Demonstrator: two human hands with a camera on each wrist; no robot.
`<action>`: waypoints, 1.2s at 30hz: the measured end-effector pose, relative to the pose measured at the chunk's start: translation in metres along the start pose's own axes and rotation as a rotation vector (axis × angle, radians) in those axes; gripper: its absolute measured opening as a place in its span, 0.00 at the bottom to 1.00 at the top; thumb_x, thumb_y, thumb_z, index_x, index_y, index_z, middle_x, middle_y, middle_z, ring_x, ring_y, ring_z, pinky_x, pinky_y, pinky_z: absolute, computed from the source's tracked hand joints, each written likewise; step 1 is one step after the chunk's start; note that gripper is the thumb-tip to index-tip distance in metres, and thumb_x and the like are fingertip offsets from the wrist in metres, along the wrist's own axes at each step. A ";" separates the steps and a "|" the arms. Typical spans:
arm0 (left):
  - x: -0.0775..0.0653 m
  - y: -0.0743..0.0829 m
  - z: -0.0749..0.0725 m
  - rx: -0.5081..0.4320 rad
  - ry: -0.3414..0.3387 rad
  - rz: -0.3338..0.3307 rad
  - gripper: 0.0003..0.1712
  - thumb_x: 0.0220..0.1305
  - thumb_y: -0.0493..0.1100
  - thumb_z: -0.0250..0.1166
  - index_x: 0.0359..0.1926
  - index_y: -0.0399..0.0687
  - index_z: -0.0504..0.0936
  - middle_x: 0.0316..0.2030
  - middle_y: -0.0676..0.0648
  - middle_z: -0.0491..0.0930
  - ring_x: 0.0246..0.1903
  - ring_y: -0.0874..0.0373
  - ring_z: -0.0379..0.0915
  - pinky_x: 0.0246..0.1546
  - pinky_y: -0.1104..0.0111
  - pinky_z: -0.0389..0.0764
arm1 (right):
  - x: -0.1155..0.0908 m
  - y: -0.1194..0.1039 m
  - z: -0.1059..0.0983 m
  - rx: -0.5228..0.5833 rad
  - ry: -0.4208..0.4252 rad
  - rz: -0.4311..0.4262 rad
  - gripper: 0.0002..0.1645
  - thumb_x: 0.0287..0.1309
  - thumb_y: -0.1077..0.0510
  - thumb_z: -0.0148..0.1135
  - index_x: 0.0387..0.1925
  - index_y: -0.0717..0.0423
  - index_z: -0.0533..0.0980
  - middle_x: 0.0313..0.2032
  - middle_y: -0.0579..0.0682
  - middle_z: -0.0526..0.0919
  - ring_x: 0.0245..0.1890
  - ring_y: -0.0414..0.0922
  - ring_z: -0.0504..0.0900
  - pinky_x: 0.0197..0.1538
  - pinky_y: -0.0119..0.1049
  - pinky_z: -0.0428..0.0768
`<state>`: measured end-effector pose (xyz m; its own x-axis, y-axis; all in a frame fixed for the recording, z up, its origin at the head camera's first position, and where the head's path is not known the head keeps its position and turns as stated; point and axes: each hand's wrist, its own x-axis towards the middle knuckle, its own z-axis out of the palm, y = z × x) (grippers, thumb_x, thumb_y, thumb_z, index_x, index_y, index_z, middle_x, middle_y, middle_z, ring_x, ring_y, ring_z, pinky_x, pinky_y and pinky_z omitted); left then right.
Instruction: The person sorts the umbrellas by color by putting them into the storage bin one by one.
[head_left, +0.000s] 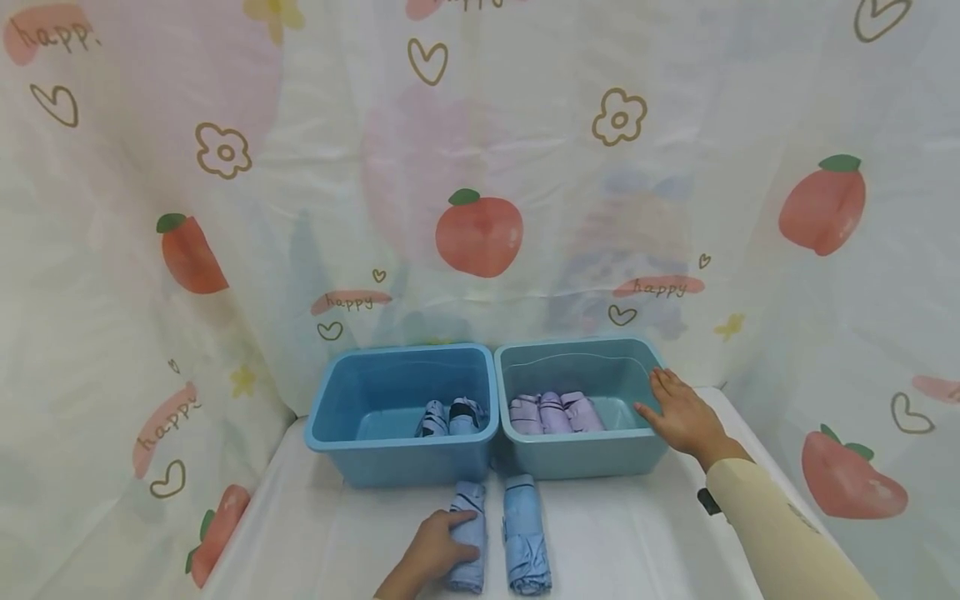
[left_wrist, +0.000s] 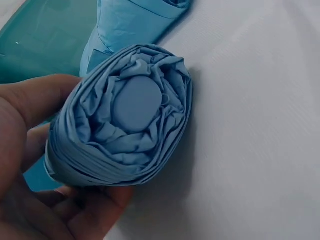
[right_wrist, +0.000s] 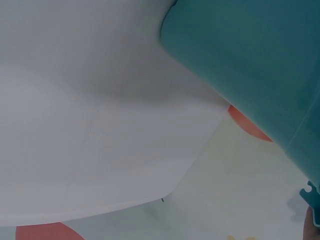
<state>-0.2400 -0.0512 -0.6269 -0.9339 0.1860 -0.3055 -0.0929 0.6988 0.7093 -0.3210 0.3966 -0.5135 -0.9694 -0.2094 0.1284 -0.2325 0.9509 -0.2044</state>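
Observation:
My left hand (head_left: 438, 546) grips a folded light-blue umbrella (head_left: 470, 500) lying on the white table in front of the bins. In the left wrist view, the end of this umbrella (left_wrist: 137, 105) faces the camera, with fingers and thumb around its gathered cloth. Just to its right lies another folded blue umbrella (head_left: 525, 533). My right hand (head_left: 684, 414) rests with extended fingers on the right rim of the blue-green bin (head_left: 585, 458); the right wrist view shows mainly that bin's outer wall (right_wrist: 250, 65).
A blue bin (head_left: 412, 467) stands left of the blue-green one and holds two blue umbrellas with dark markings (head_left: 463, 417). Three lilac umbrellas (head_left: 555, 412) lie inside the blue-green bin. Behind and beside the table (head_left: 615, 533) hangs a fruit-printed curtain (head_left: 525, 150).

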 end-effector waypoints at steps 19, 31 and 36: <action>-0.070 -0.002 -0.125 0.258 -0.079 0.271 0.31 0.41 0.47 0.79 0.51 0.68 0.85 0.53 0.43 0.75 0.48 0.46 0.71 0.45 0.45 0.75 | 0.001 -0.002 -0.006 -0.008 -0.008 -0.007 0.54 0.70 0.32 0.40 0.70 0.77 0.48 0.71 0.72 0.47 0.72 0.66 0.43 0.69 0.59 0.46; -0.083 0.046 -0.200 0.389 0.028 0.313 0.30 0.45 0.43 0.78 0.52 0.69 0.85 0.54 0.47 0.72 0.45 0.48 0.71 0.32 0.50 0.82 | 0.001 -0.002 -0.003 0.000 -0.001 -0.003 0.54 0.69 0.31 0.39 0.70 0.77 0.49 0.71 0.72 0.48 0.72 0.66 0.44 0.68 0.60 0.47; -0.068 0.065 -0.233 0.480 0.107 0.370 0.30 0.47 0.42 0.77 0.54 0.68 0.84 0.53 0.47 0.71 0.45 0.49 0.71 0.31 0.56 0.82 | 0.000 -0.002 -0.002 0.004 -0.011 0.006 0.55 0.69 0.30 0.39 0.70 0.76 0.49 0.71 0.71 0.47 0.72 0.65 0.43 0.68 0.60 0.47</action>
<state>-0.2633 -0.1795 -0.4124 -0.9061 0.4229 -0.0103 0.3870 0.8385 0.3837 -0.3206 0.3948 -0.5109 -0.9716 -0.2062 0.1163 -0.2269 0.9512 -0.2090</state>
